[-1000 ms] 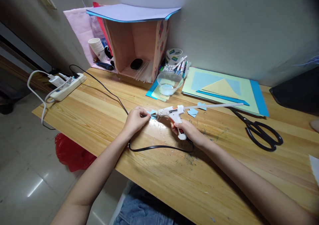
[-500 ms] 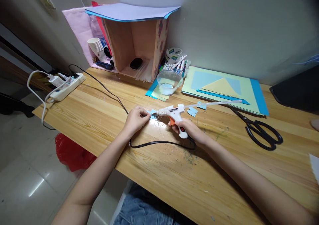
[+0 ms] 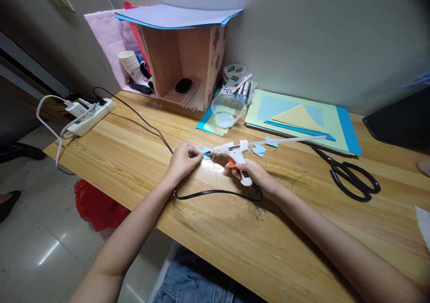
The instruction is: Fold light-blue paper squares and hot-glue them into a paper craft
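My right hand (image 3: 250, 171) grips a white hot glue gun (image 3: 231, 150) by its handle, fingers at the orange trigger. A long clear glue stick (image 3: 289, 139) sticks out of its back end. The gun's nozzle points left and meets a small light-blue paper piece (image 3: 205, 154). My left hand (image 3: 184, 160) pinches that piece by its left side, low over the table. More light-blue paper scraps (image 3: 259, 150) lie just behind the gun. From the handle's base a black cord (image 3: 215, 192) loops leftward, passing by my left wrist.
Black scissors (image 3: 354, 177) lie at the right, beside stacked coloured paper (image 3: 342, 119). A clear plastic bowl (image 3: 228, 110) stands before markers (image 3: 247, 90) and tape (image 3: 234, 74). An open box (image 3: 193, 54) stands at the back, a power strip (image 3: 92, 117) at left. A red bag (image 3: 97, 209) hangs below the edge.
Both hands and the glue gun stay almost in place. At the far left, another person's dark shoe has come into view on the floor.
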Demonstrator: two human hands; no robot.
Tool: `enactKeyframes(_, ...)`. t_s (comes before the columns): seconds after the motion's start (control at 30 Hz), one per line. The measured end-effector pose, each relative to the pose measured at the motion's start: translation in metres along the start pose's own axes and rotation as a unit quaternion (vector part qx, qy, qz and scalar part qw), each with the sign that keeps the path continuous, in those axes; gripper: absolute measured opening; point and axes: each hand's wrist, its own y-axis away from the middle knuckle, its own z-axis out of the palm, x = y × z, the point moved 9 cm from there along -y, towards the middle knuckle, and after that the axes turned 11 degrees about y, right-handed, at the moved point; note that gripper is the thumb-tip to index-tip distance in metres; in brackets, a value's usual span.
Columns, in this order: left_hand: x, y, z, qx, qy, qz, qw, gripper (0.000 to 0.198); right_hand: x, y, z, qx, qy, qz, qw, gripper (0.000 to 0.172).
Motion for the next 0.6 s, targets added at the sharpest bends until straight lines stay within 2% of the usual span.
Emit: enactKeyframes(0.6, 0.0053, 0.002, -0.0011, 0.008, -0.01, 0.011, 1.0, 0.015, 0.0049, -0.0008, -0.0038, 0.019, -0.012, 0.022, 1.0, 0.031)
